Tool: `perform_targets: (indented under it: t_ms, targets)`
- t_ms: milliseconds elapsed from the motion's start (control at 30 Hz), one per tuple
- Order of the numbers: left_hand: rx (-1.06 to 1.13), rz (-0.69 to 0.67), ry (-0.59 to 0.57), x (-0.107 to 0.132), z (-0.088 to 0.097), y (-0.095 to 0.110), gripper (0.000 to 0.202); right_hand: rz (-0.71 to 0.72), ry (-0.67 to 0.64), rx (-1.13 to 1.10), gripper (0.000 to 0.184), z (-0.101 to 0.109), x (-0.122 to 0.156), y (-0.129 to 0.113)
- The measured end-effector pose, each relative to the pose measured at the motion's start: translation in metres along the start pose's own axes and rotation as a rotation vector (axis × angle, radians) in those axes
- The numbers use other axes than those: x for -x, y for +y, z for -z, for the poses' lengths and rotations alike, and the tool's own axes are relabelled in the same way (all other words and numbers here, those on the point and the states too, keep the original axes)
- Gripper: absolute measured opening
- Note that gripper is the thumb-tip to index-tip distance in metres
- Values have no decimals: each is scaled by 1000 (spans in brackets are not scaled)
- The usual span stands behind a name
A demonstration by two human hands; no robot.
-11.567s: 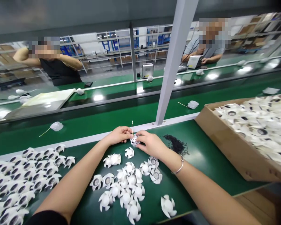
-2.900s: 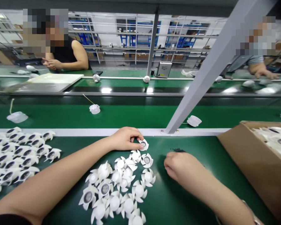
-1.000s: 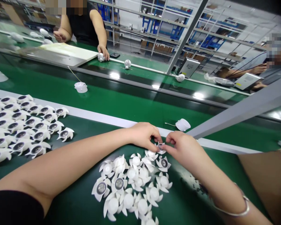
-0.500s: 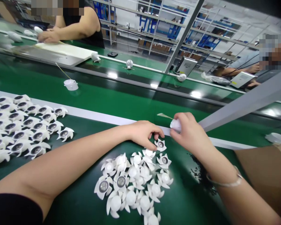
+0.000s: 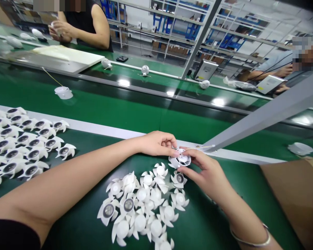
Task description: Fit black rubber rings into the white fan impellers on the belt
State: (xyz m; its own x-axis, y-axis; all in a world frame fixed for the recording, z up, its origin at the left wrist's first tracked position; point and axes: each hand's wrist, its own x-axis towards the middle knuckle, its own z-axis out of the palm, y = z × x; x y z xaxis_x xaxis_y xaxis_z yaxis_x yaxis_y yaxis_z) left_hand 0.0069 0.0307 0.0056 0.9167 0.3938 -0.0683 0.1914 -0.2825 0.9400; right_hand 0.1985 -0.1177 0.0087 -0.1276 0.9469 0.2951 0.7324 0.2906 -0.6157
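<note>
My right hand point(image 5: 208, 170) grips a white round fan housing point(image 5: 184, 159) between thumb and fingers, its ribbed open side facing up. A thin pale wire point(image 5: 203, 148) runs from the housing toward the right. My left hand point(image 5: 159, 143) has its fingers curled, with the thumb pressed on the housing's left rim. White blade tips of a fan impeller point(image 5: 172, 162) show under the housing's left edge; the rest is hidden. Just nearer to me lies a loose heap of white fan impellers point(image 5: 140, 222), some with dark hubs facing up.
Rows of impellers point(image 5: 23, 139) stand at the left. Another wired housing point(image 5: 63, 92) is on the green belt point(image 5: 114, 114), and a white ring part point(image 5: 301, 148) lies far right. A grey post point(image 5: 245, 118) slants beside a cardboard box point(image 5: 284, 198). Across the belt, a co-worker's hands point(image 5: 61, 30) hold a white part.
My right hand has brought the housing down and left over the impeller by my left hand; its wire now points right. My left thumb has come onto the housing. The co-worker's hands have risen.
</note>
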Motion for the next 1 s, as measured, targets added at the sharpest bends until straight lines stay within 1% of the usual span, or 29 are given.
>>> perform_targets:
  t_ms: [100, 167, 200, 300, 400, 500, 567, 667, 767, 833, 867, 900, 933, 1000]
  targets:
    - [28, 1, 5, 0, 0, -1, 44, 55, -8, 10, 18, -1, 0, 0]
    - [47, 2, 12, -1, 0, -2, 44, 78, -39, 31, 11, 0, 2, -3]
    - [47, 4, 10, -1, 0, -2, 45, 70, -59, 36, 10, 0, 3, -5]
    - [28, 35, 4, -2, -1, -2, 47, 5, -91, 63, 16, 2, 6, -8]
    - [31, 86, -10, -5, -1, 1, 43, -34, -59, 68, 17, 3, 7, -6]
    - [47, 122, -35, -11, 0, 6, 38, -53, -43, 6, 15, 2, 5, 0]
    - [49, 149, -34, -13, -2, 7, 38, -74, -64, -54, 15, 1, 3, 1]
    - [7, 173, 6, -12, -6, 6, 38, -95, -97, -126, 15, 4, -3, -1]
    - [-119, 186, 111, -4, -8, 10, 42, -68, -128, -164, 14, 11, -6, -6]
    - [-219, 172, 197, 6, -6, 24, 49, -20, -179, -176, 13, 14, -6, -4]
    - [-246, 145, 242, 12, -5, 35, 50, 5, -191, -155, 14, 14, -6, -1]
    - [-251, 96, 289, 20, -4, 49, 48, 22, -172, -106, 18, 13, -5, 3]
    - [-232, 24, 335, 29, -4, 65, 42, 27, -125, -34, 25, 11, -5, 8]
    - [-184, -179, 400, 54, -6, 100, 32, 4, 14, 133, 47, 8, -4, 16]
